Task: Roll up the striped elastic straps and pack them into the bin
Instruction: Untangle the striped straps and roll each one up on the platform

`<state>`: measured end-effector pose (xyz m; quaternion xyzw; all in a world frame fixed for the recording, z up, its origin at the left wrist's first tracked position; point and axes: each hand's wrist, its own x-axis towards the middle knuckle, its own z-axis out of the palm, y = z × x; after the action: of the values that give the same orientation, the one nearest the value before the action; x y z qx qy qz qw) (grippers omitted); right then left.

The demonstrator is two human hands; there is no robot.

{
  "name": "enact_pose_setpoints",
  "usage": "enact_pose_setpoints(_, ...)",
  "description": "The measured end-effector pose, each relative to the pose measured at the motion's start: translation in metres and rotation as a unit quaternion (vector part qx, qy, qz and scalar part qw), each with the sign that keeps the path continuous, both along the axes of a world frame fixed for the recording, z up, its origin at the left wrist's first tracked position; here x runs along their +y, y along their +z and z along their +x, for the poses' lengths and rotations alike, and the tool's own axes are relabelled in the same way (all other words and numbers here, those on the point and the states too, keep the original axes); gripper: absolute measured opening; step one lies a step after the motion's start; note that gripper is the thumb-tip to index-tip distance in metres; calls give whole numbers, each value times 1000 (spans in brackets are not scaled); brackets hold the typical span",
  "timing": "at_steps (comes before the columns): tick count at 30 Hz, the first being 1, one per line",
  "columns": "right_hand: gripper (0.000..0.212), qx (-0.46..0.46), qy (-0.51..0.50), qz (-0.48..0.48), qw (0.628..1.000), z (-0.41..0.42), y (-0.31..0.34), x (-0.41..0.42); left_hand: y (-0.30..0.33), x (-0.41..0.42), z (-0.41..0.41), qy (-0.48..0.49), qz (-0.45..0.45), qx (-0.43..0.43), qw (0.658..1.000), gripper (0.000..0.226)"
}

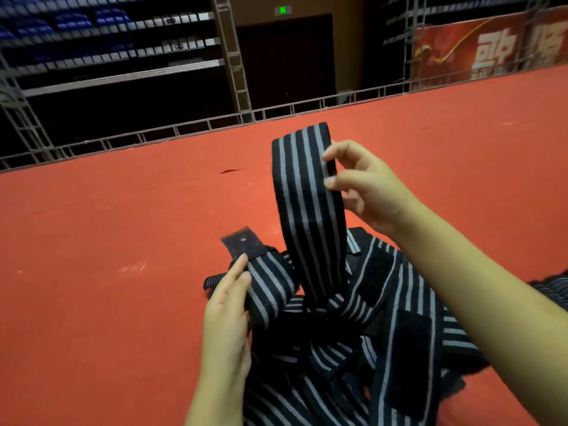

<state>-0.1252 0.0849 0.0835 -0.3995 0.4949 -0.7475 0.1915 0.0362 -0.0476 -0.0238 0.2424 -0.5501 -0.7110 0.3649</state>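
Tangled striped straps (pixel 368 348) fill the lower centre on red floor (pixel 92 241). Left hand (pixel 227 305) pinches one strap end; right hand (pixel 362 186) pinches a raised strap (pixel 304 192) at centre.

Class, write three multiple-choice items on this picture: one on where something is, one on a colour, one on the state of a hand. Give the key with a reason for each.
1. Where does the pile of straps lie?
A. in a bin
B. on the floor covering
C. on a shelf

2. What colour is the floor covering?
A. red
B. green
C. grey

3. What is the right hand doing?
A. hanging idle
B. pressing flat on the floor
C. pinching the raised strap

Key: 1 B, the tangle rests directly on the covering; 2 A, it is red all round the pile; 3 C, thumb and fingertips close on the strap's edge, while the left hand holds another strap end.
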Motion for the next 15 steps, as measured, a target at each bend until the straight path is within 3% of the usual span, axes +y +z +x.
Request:
enact_pose_setpoints(1, 34, 5, 24, -1, 1000, 8, -11, 10, 1, 1, 0, -21, 15, 3, 1000, 28)
enact_pose_setpoints(3, 34, 23, 52, 25, 998, 27, -41, 26, 2, 6, 0, -75, 58, 5, 995, 61)
enact_pose_setpoints(5, 35, 29, 58, 69, 995, 47, -78, 37, 3, 15, -2, -120, 66, -7, 991, 75)
enact_pose_setpoints(9, 22, 12, 44, 131, 990, 75, -138, 56, -5, 33, -7, -109, 13, 2, 994, 28)
enact_pose_setpoints(12, 14, -40, 1, 139, 989, 78, -150, 66, -9, 41, -5, -114, -27, 2, 993, 24)
enact_pose_setpoints(15, 30, -164, -66, 102, 979, 70, -143, 68, -9, 47, -2, -119, -104, -4, 987, 23)
